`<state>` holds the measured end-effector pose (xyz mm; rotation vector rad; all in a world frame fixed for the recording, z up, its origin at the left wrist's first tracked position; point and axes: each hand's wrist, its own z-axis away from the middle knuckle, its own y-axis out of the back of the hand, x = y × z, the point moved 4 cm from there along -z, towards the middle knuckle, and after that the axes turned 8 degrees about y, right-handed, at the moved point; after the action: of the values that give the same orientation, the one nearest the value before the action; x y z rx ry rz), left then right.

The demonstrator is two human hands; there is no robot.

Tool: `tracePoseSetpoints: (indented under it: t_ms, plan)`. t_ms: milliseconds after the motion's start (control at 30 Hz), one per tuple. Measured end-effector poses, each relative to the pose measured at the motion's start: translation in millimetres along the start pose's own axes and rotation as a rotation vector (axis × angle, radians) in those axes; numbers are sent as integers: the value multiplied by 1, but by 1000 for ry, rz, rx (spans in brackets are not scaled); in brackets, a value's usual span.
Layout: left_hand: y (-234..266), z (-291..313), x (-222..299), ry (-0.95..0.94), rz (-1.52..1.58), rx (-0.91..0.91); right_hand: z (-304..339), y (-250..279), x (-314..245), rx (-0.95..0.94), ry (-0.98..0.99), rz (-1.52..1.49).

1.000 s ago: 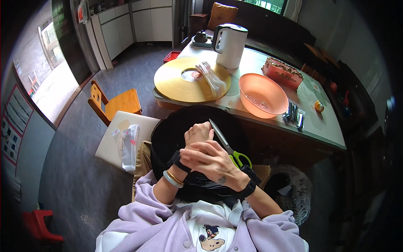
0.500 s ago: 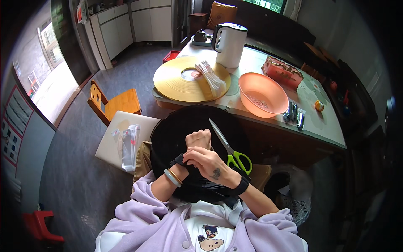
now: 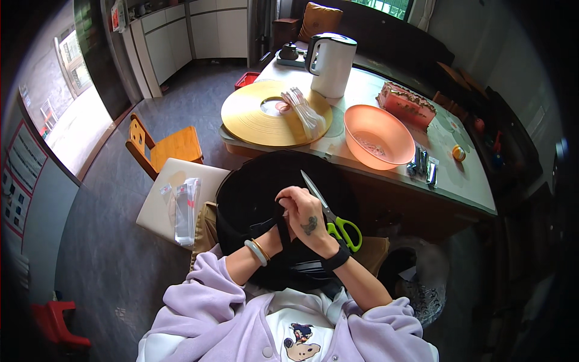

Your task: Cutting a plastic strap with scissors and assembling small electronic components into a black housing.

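Note:
My right hand (image 3: 309, 222) is closed with its fingertips pinched on a black strap (image 3: 282, 224), which rises from around my left wrist. Behind it, my left hand (image 3: 274, 239) is mostly covered, so its fingers do not show. A white bangle and a gold-coloured one (image 3: 256, 250) sit on my left forearm; a black band (image 3: 335, 259) circles my right wrist. Beneath both hands lies a large round black thing (image 3: 253, 181), apparently on my lap. Scissors with green handles (image 3: 348, 236) rest on it just right of my right hand, blades pointing away.
On the table ahead are a wide yellow coil (image 3: 247, 117) with a white bundle (image 3: 304, 114) on top, a white kettle (image 3: 333, 66), an orange bowl (image 3: 386, 145) and a pink box (image 3: 407, 105). Left, a pale stool (image 3: 160, 205) bears clear plastic packets (image 3: 187, 211).
My right hand has lifted from my left wrist and shifted slightly right, drawing the black strap up. My left hand, seen as a fist before, is now largely behind it.

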<state>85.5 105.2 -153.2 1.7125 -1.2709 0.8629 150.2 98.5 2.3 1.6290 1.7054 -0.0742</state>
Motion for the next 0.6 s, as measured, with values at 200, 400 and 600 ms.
tracePoseSetpoints:
  t_ms: [200,400,600]
  plan:
    - [-24,-23,36,277,-240,-64,-6,11,41,143,-188,37]
    - [-25,-9,-17,334,-532,-50,-8,-10,39,9,-91,-6]
    - [-6,-55,41,5,-948,-251,-1,27,-28,25,167,155]
